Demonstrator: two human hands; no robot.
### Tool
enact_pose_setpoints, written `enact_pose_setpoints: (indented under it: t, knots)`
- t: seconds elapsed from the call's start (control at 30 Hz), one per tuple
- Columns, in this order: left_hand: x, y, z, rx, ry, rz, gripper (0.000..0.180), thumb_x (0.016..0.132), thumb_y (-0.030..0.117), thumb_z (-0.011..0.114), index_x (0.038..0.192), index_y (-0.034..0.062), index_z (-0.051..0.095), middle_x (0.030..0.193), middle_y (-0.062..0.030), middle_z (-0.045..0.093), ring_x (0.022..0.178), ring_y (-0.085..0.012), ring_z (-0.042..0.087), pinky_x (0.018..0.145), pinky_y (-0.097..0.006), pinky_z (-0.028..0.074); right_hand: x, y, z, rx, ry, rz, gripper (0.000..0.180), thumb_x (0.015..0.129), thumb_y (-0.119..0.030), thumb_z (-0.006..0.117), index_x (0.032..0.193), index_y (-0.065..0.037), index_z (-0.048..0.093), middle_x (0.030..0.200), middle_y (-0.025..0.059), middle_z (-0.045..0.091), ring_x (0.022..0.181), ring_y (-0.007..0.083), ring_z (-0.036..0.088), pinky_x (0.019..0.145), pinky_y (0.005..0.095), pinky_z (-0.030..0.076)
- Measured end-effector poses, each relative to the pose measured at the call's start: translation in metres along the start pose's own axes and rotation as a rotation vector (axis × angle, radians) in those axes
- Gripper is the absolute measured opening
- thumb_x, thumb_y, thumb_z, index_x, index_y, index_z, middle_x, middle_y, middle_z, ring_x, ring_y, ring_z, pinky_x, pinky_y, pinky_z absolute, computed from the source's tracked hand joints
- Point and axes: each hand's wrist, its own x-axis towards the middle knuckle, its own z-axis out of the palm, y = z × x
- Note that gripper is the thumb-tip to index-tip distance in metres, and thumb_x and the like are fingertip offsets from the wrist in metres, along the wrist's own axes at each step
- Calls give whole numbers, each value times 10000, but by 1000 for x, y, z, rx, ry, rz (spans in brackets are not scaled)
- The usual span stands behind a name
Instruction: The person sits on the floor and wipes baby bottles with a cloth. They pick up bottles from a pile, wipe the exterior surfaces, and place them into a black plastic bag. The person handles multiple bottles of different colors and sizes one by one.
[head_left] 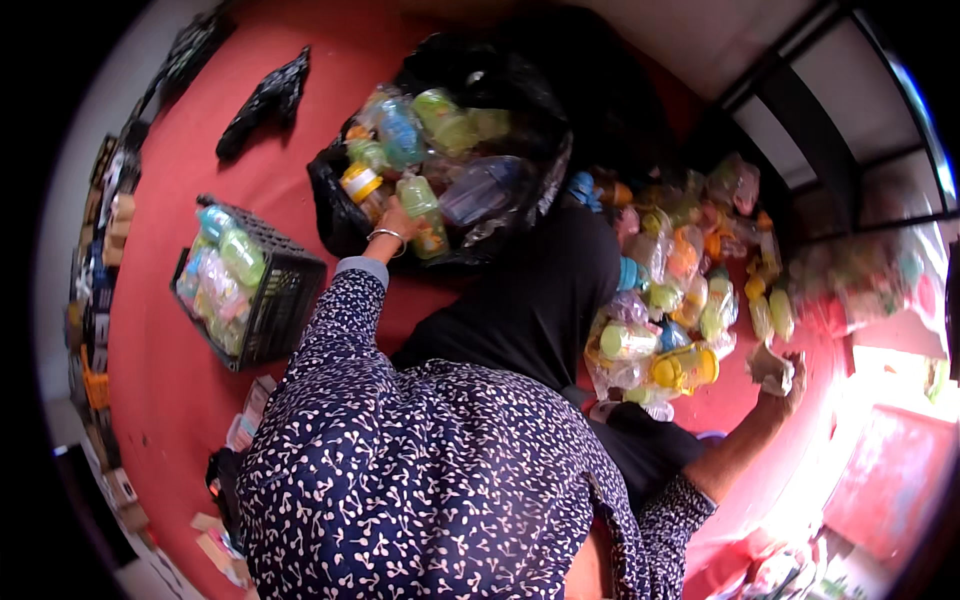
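Note:
My left hand [397, 220], with a bangle at the wrist, reaches to the near side of a large black plastic bag [335, 200]. Its fingers are closed on a pale green plastic bottle [424, 222], partly hiding each other. Beside that hand lies a bottle with a yellow cap [361, 182]. Around it in the bag are a blue bottle [400, 135], a clear bluish container [485, 190] and more wrapped green bottles [445, 120]. Out to the right, my right hand [795, 388] is closed round a crumpled greyish cloth [772, 370], held above the red floor.
To the left stands a black plastic crate [285, 290] filled with wrapped bottles [222, 280]. A heap of colourful plastic bottles [665, 290] covers the floor at my right, including a yellow one [685, 368]. Farther off are a black bag piece [267, 103] and a dark shelf frame [815, 115].

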Motion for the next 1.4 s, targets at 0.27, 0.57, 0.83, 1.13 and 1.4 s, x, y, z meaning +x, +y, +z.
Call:
enact_pose_setpoints:
  t: [0.27, 0.57, 0.83, 1.13, 1.4]
  knots:
    - [0, 16, -112, 185, 725, 187, 477, 736, 209, 639, 1136, 47, 435, 1144, -214, 486, 1039, -395, 518, 759, -473, 476, 10, 14, 15, -8, 35, 71, 157, 879, -167, 566, 866, -10, 572, 779, 48, 563, 685, 146, 555, 641, 279, 488]
    - [58, -23, -132, 286, 217, -306, 274, 862, 185, 476, 1029, 40, 639, 1138, -181, 583, 1066, -323, 561, 866, -429, 469, 26, 57, -14, -257, 32, 96, 169, 878, -189, 557, 849, -22, 562, 759, 33, 550, 680, 160, 554, 618, 306, 489]
    - [54, -82, -185, -431, 870, -489, 302, 820, 197, 468, 856, -44, 648, 945, -266, 617, 933, -381, 594, 795, -430, 471, 39, 81, 13, -296, -118, 101, 132, 845, -164, 580, 888, -40, 559, 761, 8, 530, 661, 128, 522, 579, 281, 460]
    - [-114, 14, -183, -326, 583, 416, 264, 906, 251, 464, 839, 4, 529, 798, -237, 556, 757, -403, 555, 634, -442, 419, 65, 107, 42, -310, -108, 116, 149, 853, -156, 584, 755, -43, 579, 695, 4, 529, 648, 118, 515, 601, 275, 446]
    - [-55, -30, -218, 10, 779, 160, 232, 691, 179, 646, 773, -10, 540, 748, -273, 568, 772, -448, 549, 674, -461, 446, 56, 95, 55, -305, -147, 81, 108, 846, -133, 576, 790, -42, 570, 748, 8, 524, 679, 120, 507, 631, 281, 446]
